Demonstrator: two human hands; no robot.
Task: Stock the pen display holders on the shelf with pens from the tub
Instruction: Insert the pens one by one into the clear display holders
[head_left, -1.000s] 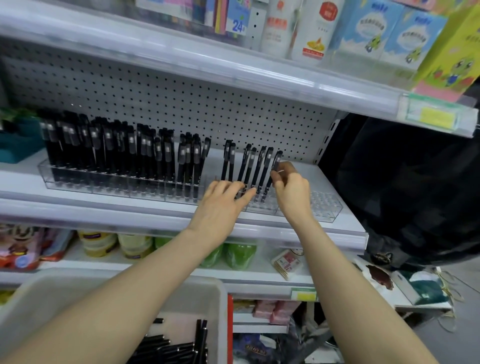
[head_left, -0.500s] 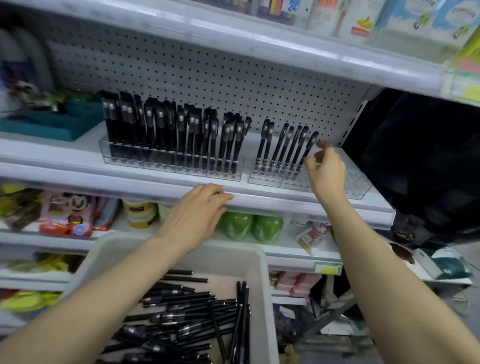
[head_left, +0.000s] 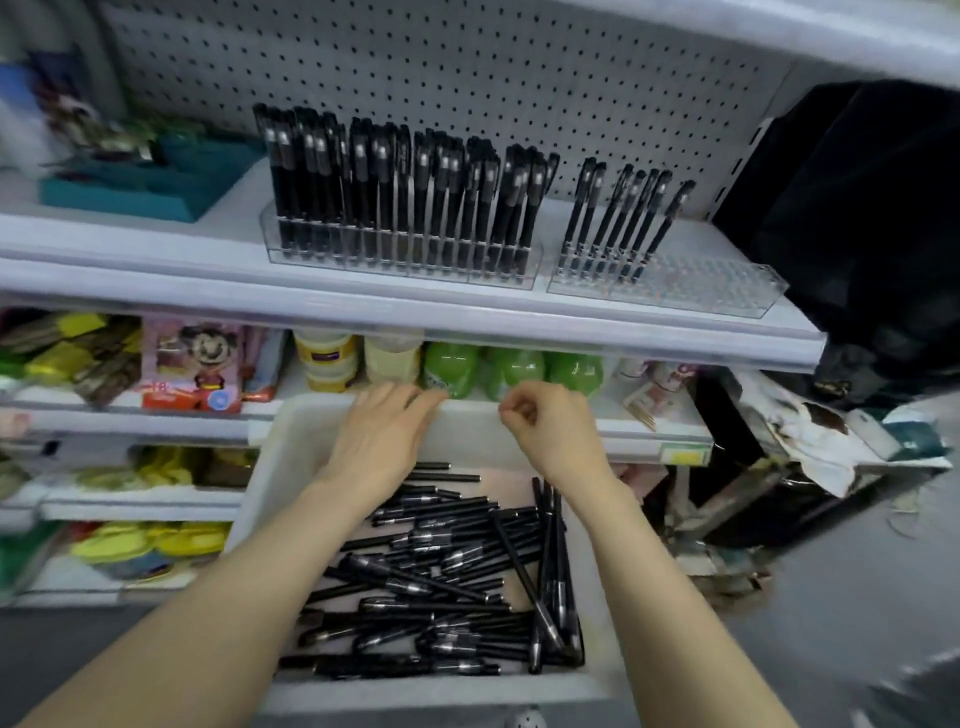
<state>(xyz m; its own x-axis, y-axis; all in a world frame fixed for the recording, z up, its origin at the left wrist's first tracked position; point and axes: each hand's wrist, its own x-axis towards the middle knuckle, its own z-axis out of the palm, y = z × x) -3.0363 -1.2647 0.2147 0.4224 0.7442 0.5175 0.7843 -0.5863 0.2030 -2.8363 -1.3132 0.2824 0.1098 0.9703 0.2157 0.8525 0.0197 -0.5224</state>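
A white tub (head_left: 280, 467) below me holds a heap of black pens (head_left: 441, 577). On the shelf stand two clear pen holders: the left holder (head_left: 400, 260) is packed with upright black pens, the right holder (head_left: 696, 286) has several pens at its left end and bare holes to the right. My left hand (head_left: 384, 436) hovers over the tub's far rim with fingers extended, holding nothing. My right hand (head_left: 550, 426) hangs beside it over the tub, fingers loosely curled, with nothing visible in them.
A teal tray (head_left: 150, 182) sits on the shelf at the left. A black bag (head_left: 857, 218) hangs at the right beside the shelf. Green bottles (head_left: 509, 369) and packaged goods fill the lower shelves behind the tub. Clutter lies on the floor at the right.
Both hands have dropped from the pen holders on the shelf down to the tub. The right hand let go of the pen it set in the right holder. The view tilted downward.
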